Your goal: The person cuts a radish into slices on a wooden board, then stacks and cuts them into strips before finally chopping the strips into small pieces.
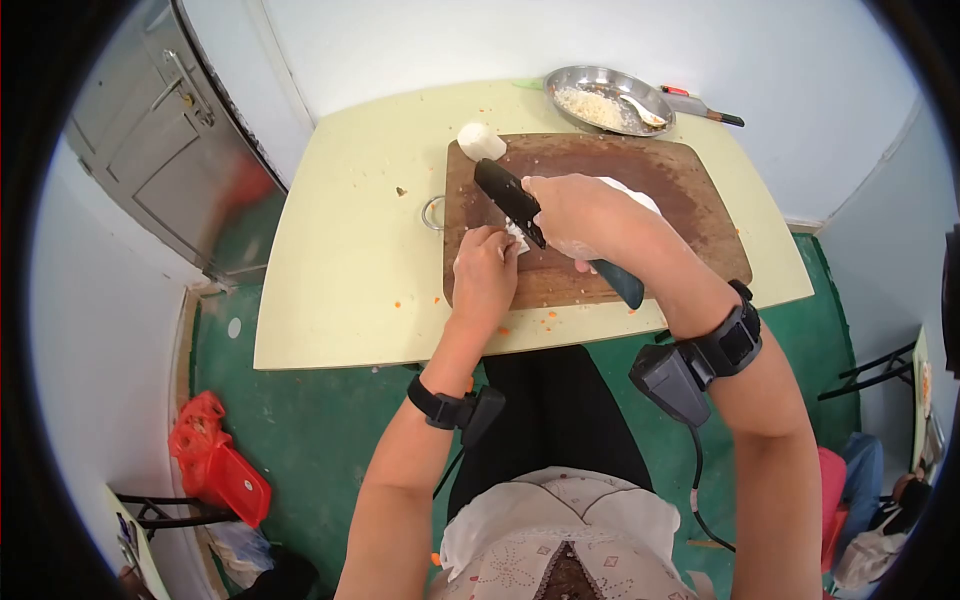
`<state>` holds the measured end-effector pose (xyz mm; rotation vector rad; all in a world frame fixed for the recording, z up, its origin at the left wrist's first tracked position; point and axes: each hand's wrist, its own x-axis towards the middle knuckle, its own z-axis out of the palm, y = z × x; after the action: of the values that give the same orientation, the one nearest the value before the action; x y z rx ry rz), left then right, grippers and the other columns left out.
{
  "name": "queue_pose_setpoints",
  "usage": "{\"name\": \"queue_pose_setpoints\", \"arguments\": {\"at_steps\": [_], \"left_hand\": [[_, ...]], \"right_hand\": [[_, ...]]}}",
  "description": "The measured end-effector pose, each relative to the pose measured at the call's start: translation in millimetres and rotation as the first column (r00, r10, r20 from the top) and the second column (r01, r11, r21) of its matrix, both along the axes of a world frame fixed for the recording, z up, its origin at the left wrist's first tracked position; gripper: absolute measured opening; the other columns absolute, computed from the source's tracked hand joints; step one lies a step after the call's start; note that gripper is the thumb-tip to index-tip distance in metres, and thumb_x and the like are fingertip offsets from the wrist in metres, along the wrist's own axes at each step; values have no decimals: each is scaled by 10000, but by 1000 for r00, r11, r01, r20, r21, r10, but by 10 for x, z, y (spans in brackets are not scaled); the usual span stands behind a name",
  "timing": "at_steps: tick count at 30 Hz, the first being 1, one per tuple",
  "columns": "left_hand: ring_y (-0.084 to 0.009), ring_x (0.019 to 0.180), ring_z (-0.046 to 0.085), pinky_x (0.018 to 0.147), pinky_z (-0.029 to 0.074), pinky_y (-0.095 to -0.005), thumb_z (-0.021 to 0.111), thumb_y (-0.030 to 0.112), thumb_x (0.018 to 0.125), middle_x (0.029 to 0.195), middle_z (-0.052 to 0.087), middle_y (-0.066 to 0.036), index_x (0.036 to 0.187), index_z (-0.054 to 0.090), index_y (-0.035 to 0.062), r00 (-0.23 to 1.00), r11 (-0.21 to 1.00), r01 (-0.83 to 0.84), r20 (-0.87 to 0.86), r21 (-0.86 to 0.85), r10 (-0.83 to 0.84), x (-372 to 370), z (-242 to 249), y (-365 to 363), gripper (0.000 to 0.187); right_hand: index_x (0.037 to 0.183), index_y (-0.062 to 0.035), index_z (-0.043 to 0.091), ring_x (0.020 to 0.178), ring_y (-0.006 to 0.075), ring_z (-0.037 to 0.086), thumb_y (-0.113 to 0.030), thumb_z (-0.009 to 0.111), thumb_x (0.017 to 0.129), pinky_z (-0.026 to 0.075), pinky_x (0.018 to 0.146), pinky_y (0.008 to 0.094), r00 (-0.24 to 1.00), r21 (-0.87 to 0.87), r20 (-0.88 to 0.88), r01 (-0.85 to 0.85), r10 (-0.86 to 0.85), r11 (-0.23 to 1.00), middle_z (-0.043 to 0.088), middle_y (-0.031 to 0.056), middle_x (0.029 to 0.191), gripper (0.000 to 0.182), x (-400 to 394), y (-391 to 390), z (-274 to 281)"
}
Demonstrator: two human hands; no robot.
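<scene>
My right hand is closed around the dark handle of a kitchen knife, whose black blade angles over the left part of the wooden cutting board. Close beside the blade, the bent fingers of my left hand press on a small piece of white vegetable on the board. Another white piece shows partly behind my right hand. A thick white chunk, perhaps radish, stands at the board's upper left corner.
At the back of the pale yellow table sits a metal dish with chopped white bits and a white spoon. A cleaver lies beside it. Orange crumbs dot the table. A metal ring sits at the board's left edge.
</scene>
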<state>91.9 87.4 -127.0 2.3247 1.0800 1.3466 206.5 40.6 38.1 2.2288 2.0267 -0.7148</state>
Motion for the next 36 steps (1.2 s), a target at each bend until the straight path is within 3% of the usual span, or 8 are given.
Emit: {"name": "queue_pose_setpoints", "arguments": {"at_steps": [4, 7, 14, 18, 21, 24, 34, 36], "left_hand": [[-305, 823, 589, 733, 485, -367, 632, -1, 736, 880, 630, -127, 805, 650, -20, 1000, 1000, 7, 7, 27, -7, -7, -35, 24, 74], [-300, 822, 591, 724, 488, -366, 628, -20, 730, 872, 629, -126, 799, 651, -26, 999, 997, 33, 20, 74, -34, -2, -32, 43, 72], [-303, 833, 593, 729, 489, -373, 609, -44, 729, 876, 622, -133, 782, 655, -29, 999, 997, 29, 24, 77, -30, -15, -3, 26, 72], [-313, 839, 591, 735, 489, -374, 604, -44, 726, 891, 620, -138, 792, 647, -33, 999, 998, 21, 23, 57, -22, -28, -7, 12, 79], [-322, 875, 562, 785, 469, -394, 590, -46, 733, 886, 599, -145, 810, 634, -33, 999, 999, 41, 27, 7, -41, -38, 3, 12, 90], [-326, 850, 559, 761, 464, -403, 585, -61, 726, 850, 589, -147, 789, 602, -29, 999, 995, 27, 25, -98, -25, -46, 28, 3, 73], [-324, 830, 575, 747, 475, -387, 613, -29, 716, 844, 610, -142, 783, 621, -19, 999, 999, 32, -5, 5, -32, -77, -11, 9, 68], [-321, 805, 593, 727, 487, -373, 620, -12, 719, 851, 634, -148, 799, 643, -25, 999, 997, 27, 41, 76, -30, -51, -9, 9, 84]], "right_hand": [[1195, 95, 435, 643, 308, 645, -43, 479, 817, 519, 585, 402, 966, 324, 189, -232, 178, 917, 636, 195, 735, 404, 54, -25, -421], [1268, 113, 380, 701, 328, 645, -50, 439, 832, 518, 600, 421, 994, 452, 95, -96, 59, 887, 633, 206, 750, 470, -38, -260, -737], [1316, 70, 364, 679, 336, 640, -77, 435, 842, 517, 593, 424, 983, 399, 161, -146, 88, 905, 637, 188, 747, 502, 86, -196, -589], [1080, 30, 510, 728, 334, 643, -89, 489, 830, 517, 611, 422, 959, 335, 228, -239, 168, 912, 644, 182, 761, 277, 112, -67, -256], [1264, -19, 429, 743, 360, 632, -105, 536, 815, 496, 650, 430, 961, 275, 229, -216, 154, 937, 644, 182, 803, 469, 59, 4, -303], [1265, 41, 407, 711, 344, 636, -65, 531, 803, 505, 623, 414, 965, 377, 208, -232, 162, 896, 634, 201, 768, 490, -29, -129, -425], [1388, -15, 279, 662, 318, 641, -52, 461, 831, 502, 568, 445, 973, 478, 204, -193, 105, 857, 630, 202, 738, 588, -62, -257, -823], [1393, -51, 294, 666, 324, 645, -64, 463, 837, 508, 598, 428, 989, 344, 108, -132, 100, 930, 640, 213, 785, 581, 17, -92, -602]]}}
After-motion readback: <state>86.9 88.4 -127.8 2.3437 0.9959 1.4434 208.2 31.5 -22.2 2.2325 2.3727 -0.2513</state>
